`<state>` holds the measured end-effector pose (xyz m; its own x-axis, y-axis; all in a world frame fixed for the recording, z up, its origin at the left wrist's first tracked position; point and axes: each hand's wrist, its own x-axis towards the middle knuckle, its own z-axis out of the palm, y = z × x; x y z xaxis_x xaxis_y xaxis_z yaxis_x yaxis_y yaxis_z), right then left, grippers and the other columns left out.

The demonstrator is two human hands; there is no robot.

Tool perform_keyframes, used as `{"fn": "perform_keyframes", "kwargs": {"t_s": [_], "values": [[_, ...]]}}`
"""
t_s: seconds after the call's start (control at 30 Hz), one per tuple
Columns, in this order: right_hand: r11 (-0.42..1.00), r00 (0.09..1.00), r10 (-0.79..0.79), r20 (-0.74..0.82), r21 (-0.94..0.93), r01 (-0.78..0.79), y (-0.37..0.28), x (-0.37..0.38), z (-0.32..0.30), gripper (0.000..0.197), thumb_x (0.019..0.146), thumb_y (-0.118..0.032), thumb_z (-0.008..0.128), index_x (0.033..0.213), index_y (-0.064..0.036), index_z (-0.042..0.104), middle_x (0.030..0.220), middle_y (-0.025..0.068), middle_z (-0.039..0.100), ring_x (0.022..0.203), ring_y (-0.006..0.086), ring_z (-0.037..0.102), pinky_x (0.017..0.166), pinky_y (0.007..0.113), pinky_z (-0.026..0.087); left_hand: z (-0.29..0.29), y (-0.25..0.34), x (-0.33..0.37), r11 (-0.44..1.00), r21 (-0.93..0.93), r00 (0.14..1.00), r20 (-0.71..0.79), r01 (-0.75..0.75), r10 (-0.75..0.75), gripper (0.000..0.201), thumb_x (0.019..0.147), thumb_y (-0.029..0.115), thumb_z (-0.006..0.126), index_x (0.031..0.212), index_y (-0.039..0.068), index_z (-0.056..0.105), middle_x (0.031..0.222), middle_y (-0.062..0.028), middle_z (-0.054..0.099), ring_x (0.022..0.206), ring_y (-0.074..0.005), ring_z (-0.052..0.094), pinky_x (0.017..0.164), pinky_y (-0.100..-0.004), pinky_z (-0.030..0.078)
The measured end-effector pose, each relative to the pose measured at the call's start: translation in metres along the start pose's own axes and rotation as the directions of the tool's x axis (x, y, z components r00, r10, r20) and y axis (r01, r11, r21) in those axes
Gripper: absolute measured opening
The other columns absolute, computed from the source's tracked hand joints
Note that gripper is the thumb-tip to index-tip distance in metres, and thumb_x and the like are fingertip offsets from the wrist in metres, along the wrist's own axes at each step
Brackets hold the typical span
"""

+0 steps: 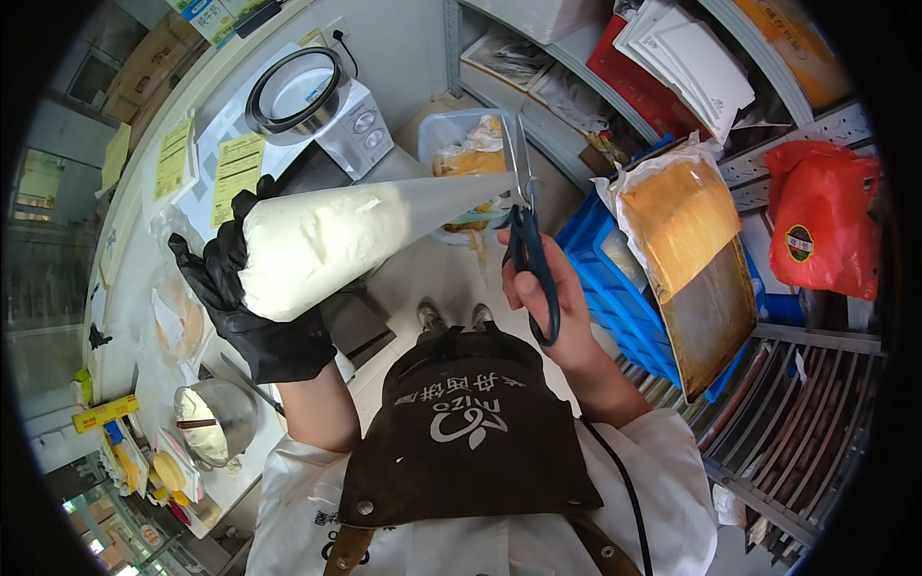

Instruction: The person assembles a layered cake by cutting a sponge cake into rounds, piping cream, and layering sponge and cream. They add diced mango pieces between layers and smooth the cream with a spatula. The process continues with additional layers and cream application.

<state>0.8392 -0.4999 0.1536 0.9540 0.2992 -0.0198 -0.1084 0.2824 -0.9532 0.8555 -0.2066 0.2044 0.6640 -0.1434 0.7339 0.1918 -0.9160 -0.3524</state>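
Observation:
My left hand (254, 307), in a black glove, is closed round the wide end of a clear piping bag (327, 235) filled with white cream. The bag lies across in front of me, its unfilled tip pointing right. Bare and ungloved, my right hand (567, 307) grips dark-handled scissors (530, 245) with the blades upward. Those blades are parted and stand at the tip of the bag; whether they touch the plastic I cannot tell. Beyond the tip, a clear plastic bin (461, 128) on the floor holds brown and white scraps.
On the left counter are a metal bowl of cream (216, 422) and a white appliance with a round opening (351, 125). To the right, a sheet of cake (682, 221) rests on a tray (715, 317) above blue crates (605, 278). A red bag (824, 221) hangs beside a tray rack (797, 422).

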Motion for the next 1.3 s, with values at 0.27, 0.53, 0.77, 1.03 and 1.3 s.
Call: {"fn": "perform_keyframes", "kwargs": {"t_s": [0.27, 0.53, 0.77, 1.03, 1.3], "values": [[0.936, 0.958, -0.256, -0.132, -0.283, 0.211, 0.027, 0.067, -0.044, 0.045, 0.104, -0.026, 0.062, 0.14, -0.0021, 0.05, 0.083, -0.0015, 0.053, 0.071, 0.0089, 0.051, 0.067, 0.025, 0.045, 0.006, -0.002, -0.007, 0.993, 0.099, 0.992, 0.106, 0.06, -0.071, 0.028, 0.095, 0.022, 0.059, 0.109, -0.002, 0.062, 0.084, -0.0065, 0.054, 0.079, -0.0233, 0.058, 0.116, -0.0517, 0.044], [0.335, 0.905, 0.421, 0.056, -0.937, -0.098, 0.24, 0.121, -0.147, 0.054, 0.089, -0.032, 0.073, 0.131, -0.0053, 0.051, 0.102, 0.0203, 0.073, 0.095, 0.0353, 0.072, 0.083, 0.046, 0.054, -0.063, -0.036, -0.105, -0.388, -0.789, 0.569, 0.613, 0.477, -0.547, 0.061, 0.114, 0.045, 0.032, 0.064, 0.011, 0.047, 0.066, -0.0132, 0.06, 0.06, -0.0191, 0.053, 0.101, -0.047, 0.05], [0.613, 0.647, 0.566, 0.511, -0.786, 0.084, 0.299, 0.009, 0.033, 0.042, 0.091, -0.026, 0.073, 0.123, -0.0054, 0.056, 0.093, 0.0169, 0.073, 0.088, 0.0342, 0.072, 0.079, 0.042, 0.055, -0.173, -0.06, -0.315, -0.393, -0.544, -0.039, 0.549, 0.742, -0.835, 0.051, 0.107, 0.05, 0.052, 0.115, 0.001, 0.063, 0.065, -0.007, 0.062, 0.054, -0.0163, 0.058, 0.065, -0.0372, 0.054], [0.503, 0.618, 0.524, 0.586, -0.798, 0.331, 0.321, -0.001, 0.242, 0.046, 0.091, -0.025, 0.072, 0.129, -0.0044, 0.056, 0.108, 0.0165, 0.07, 0.097, 0.0365, 0.068, 0.085, 0.045, 0.053, -0.149, -0.112, -0.547, -0.72, -0.681, -0.664, 0.478, 0.133, -0.574, 0.051, 0.107, 0.048, 0.053, 0.069, 0.014, 0.052, 0.05, -0.006, 0.047, 0.052, -0.0247, 0.056, 0.073, -0.0507, 0.058], [0.34, 0.581, 0.223, 0.783, -0.621, 0.706, 0.386, 0.014, 0.347, 0.051, 0.091, -0.019, 0.07, 0.138, -0.0026, 0.058, 0.132, 0.0178, 0.061, 0.119, 0.0376, 0.058, 0.104, 0.044, 0.048, -0.065, -0.159, -0.615, -0.882, -0.404, -0.6, 0.777, -0.242, -0.191, 0.056, 0.103, 0.049, 0.057, 0.064, 0.01, 0.054, 0.079, -0.0232, 0.066, 0.082, -0.0415, 0.068, 0.085, -0.0623, 0.057]]}}
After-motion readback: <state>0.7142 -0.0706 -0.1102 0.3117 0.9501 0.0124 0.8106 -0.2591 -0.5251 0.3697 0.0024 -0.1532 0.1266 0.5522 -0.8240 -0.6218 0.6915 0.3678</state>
